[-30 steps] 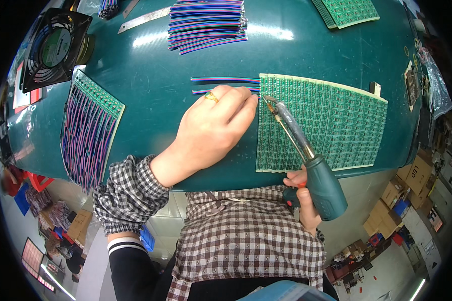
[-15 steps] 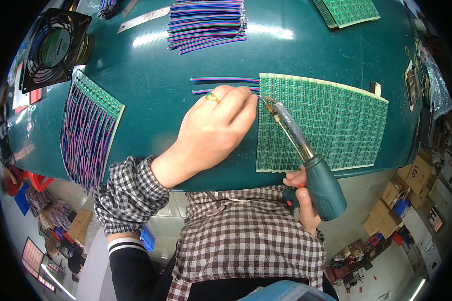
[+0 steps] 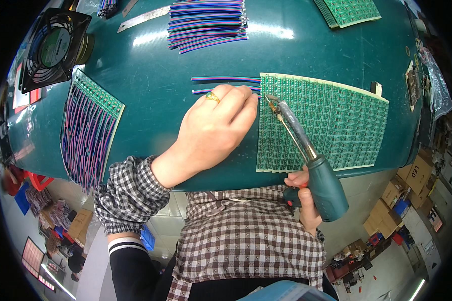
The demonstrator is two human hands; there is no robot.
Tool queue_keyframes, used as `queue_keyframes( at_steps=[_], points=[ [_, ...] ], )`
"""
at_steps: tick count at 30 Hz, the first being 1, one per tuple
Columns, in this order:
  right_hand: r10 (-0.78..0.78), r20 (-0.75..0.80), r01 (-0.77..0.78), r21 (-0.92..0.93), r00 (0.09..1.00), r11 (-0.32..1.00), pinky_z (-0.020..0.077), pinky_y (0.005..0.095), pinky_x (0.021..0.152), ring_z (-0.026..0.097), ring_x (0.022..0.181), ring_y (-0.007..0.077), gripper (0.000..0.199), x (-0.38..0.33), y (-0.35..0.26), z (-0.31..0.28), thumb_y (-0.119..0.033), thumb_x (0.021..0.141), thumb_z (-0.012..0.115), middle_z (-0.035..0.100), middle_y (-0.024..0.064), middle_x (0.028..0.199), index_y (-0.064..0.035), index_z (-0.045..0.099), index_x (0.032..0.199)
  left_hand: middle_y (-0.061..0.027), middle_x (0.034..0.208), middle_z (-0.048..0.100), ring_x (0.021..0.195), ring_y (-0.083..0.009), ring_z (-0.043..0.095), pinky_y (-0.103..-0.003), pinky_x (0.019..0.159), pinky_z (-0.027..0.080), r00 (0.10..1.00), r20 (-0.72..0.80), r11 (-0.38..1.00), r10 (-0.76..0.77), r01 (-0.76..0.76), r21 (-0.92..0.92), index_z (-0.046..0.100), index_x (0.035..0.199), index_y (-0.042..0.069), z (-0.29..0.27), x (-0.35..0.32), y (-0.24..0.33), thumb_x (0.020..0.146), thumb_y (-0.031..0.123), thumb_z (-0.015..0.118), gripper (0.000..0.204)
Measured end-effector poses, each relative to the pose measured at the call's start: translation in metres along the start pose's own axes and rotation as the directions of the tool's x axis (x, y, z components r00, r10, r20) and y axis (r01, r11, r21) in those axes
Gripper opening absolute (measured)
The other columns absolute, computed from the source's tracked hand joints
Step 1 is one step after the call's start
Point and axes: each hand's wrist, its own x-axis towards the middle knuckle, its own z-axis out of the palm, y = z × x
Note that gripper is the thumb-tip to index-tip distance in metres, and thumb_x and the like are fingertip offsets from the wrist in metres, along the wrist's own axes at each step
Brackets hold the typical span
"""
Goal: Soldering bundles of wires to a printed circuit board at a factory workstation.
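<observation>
A panel of green circuit boards lies on the bench with its left edge beside my left hand. That hand is closed in a pinch at the edge, on a strip of coloured wire that is mostly hidden beneath the fingers. Two more wire strips stretch left from the panel's upper left corner, one partly behind my knuckles. My right hand is wrapped round the green handle of a soldering gun. Its bent tip is over the panel's left columns, just right of my left fingertips; whether it touches is unclear.
A bundle of coloured wires and a steel ruler lie at the back. At the left are a black fan and a board with many wires attached. More green boards are stacked back right.
The soldering gun has shifted slightly right, its tip moving away from the panel's left edge and my left fingertips. My left hand stays nearly in place.
</observation>
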Motion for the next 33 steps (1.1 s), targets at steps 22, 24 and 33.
queue_keyframes(
  at_steps=[22,24,33],
  points=[
    [0.007,-0.015,-0.007,0.015,1.000,1.000,0.0606,0.0415,0.084,0.064,0.099,0.0266,0.042,0.0022,0.0013,0.0033,-0.027,0.095,0.068,0.063,0.0162,0.098,0.0091,0.058,0.115,-0.0106,0.103,0.065,0.090,-0.0256,0.065,-0.034,0.077,0.054,1.000,0.006,1.000,0.008,-0.008,0.007,0.069,0.104,-0.002,-0.0004,0.0000,0.0004,0.071,-0.002,0.065,0.033],
    [0.005,-0.005,-0.005,0.009,1.000,1.000,0.0607,0.0415,0.084,0.064,0.099,0.0265,0.043,0.0027,-0.0004,0.0028,-0.028,0.094,0.069,0.063,0.0164,0.098,0.0088,0.059,0.114,-0.0106,0.103,0.065,0.090,-0.0256,0.065,-0.035,0.077,0.055,1.000,0.008,1.000,0.005,-0.005,0.002,0.069,0.104,-0.002,-0.0008,-0.0002,0.0004,0.071,-0.002,0.065,0.033],
    [-0.027,-0.022,0.027,0.005,0.999,1.000,0.0612,0.0410,0.082,0.065,0.095,0.0268,0.054,0.0023,0.0022,0.0036,-0.030,0.093,0.070,0.063,0.0159,0.096,0.0123,0.054,0.123,-0.0108,0.102,0.065,0.090,-0.0259,0.065,-0.035,0.077,0.054,1.000,0.011,1.000,0.003,-0.003,-0.004,0.069,0.104,-0.002,-0.0009,0.0002,0.0002,0.071,-0.003,0.064,0.034]
  ],
)
